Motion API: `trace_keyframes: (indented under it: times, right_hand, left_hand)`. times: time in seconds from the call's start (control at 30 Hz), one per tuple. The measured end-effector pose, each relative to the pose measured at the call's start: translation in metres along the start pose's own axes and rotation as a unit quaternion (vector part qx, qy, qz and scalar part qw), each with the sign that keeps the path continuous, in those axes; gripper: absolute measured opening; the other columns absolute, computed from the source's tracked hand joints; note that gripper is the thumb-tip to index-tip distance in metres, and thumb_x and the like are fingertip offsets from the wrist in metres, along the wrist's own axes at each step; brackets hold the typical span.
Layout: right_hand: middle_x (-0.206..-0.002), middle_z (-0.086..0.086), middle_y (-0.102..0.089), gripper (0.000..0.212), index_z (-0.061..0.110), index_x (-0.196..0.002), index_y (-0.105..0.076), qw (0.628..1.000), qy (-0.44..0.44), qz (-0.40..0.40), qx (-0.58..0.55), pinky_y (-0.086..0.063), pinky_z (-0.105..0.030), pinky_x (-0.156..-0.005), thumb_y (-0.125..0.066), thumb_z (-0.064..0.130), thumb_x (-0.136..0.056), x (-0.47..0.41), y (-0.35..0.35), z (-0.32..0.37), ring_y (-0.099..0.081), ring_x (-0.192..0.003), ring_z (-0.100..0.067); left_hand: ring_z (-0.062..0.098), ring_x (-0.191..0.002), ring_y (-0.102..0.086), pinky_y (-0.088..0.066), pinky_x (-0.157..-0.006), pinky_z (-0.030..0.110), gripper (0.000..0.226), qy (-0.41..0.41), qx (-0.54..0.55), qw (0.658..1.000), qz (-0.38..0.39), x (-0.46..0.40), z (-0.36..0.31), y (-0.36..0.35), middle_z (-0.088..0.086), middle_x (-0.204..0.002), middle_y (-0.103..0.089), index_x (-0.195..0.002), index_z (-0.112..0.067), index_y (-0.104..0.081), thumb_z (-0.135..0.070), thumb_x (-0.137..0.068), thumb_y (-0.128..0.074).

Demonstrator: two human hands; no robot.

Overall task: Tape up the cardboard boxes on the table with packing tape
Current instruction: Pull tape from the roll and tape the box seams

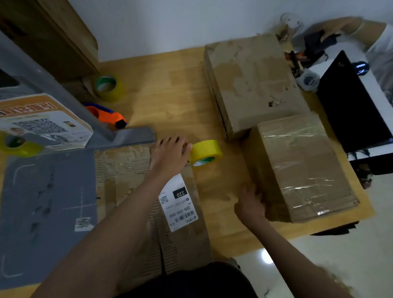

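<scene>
A yellow packing tape roll [205, 152] stands on edge on the wooden table [177, 93]. My left hand [170, 155] reaches over a worn cardboard box with a white shipping label [179, 203]; its fingers are spread and its thumb tip touches the roll's left side. My right hand [250, 205] rests flat against the near left side of a tape-covered box [304, 166]. A larger brown box [251, 83] lies behind that one.
Two more yellow tape rolls [108, 88] [15, 145] and an orange tape dispenser [108, 115] sit at the left by a grey stand [60, 91] and grey mat [45, 211]. A black laptop [351, 106] lies right. Another person's hand [343, 27] is at the far right corner.
</scene>
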State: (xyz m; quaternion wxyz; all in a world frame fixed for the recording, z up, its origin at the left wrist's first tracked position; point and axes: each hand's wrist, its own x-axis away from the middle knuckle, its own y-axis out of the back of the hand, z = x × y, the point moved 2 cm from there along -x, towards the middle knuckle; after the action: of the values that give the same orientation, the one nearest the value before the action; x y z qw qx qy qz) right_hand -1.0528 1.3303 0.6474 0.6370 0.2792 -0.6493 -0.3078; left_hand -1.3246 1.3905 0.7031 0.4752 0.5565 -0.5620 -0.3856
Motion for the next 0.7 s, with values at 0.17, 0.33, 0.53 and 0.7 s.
trace_keyframes:
  times: [0.17,0.33,0.53,0.7]
  right_hand:
    - [-0.157,-0.012,-0.018,0.062,0.020,-0.153,-0.022,1.000,0.001,-0.015,0.007,-0.049,-0.048,-0.096,-0.045,0.004,-0.097,0.003,-0.017,-0.006,-0.031,-0.136,-0.039]
    - [-0.136,-0.013,-0.039,0.045,0.013,-0.121,-0.054,0.993,0.044,-0.084,-0.075,-0.048,-0.042,-0.092,-0.046,-0.013,-0.086,-0.003,-0.021,-0.010,-0.047,-0.122,-0.035]
    - [-0.121,-0.014,-0.055,0.033,0.017,-0.118,-0.067,0.938,0.087,-0.081,-0.324,-0.037,-0.024,-0.078,-0.065,0.005,-0.087,-0.007,0.002,0.031,-0.056,-0.103,-0.027]
    - [-0.088,-0.007,-0.070,0.017,0.017,-0.105,-0.070,0.849,0.125,-0.119,-0.500,-0.051,-0.019,-0.053,-0.073,0.015,-0.089,0.005,0.049,0.072,-0.065,-0.058,-0.008]
  left_hand:
    - [0.028,-0.103,-0.057,-0.036,-0.089,0.041,0.032,-0.003,0.015,1.000,-0.002,0.000,0.002,0.002,0.003,-0.108,-0.063,-0.108,-0.017,-0.058,-0.041,-0.107,-0.036]
    - [0.028,-0.104,-0.056,-0.037,-0.091,0.041,0.032,-0.001,0.028,1.000,0.006,0.001,0.007,0.004,0.002,-0.108,-0.063,-0.109,-0.018,-0.059,-0.042,-0.106,-0.038]
    - [0.025,-0.112,-0.054,-0.032,-0.093,0.038,0.028,0.022,0.101,0.994,0.032,-0.004,0.013,0.010,-0.005,-0.117,-0.063,-0.115,-0.027,-0.067,-0.040,-0.105,-0.044]
    - [0.030,-0.124,-0.051,-0.035,-0.103,0.044,0.030,0.038,0.124,0.985,0.111,-0.017,0.016,0.018,0.000,-0.128,-0.061,-0.123,-0.034,-0.068,-0.044,-0.102,-0.050]
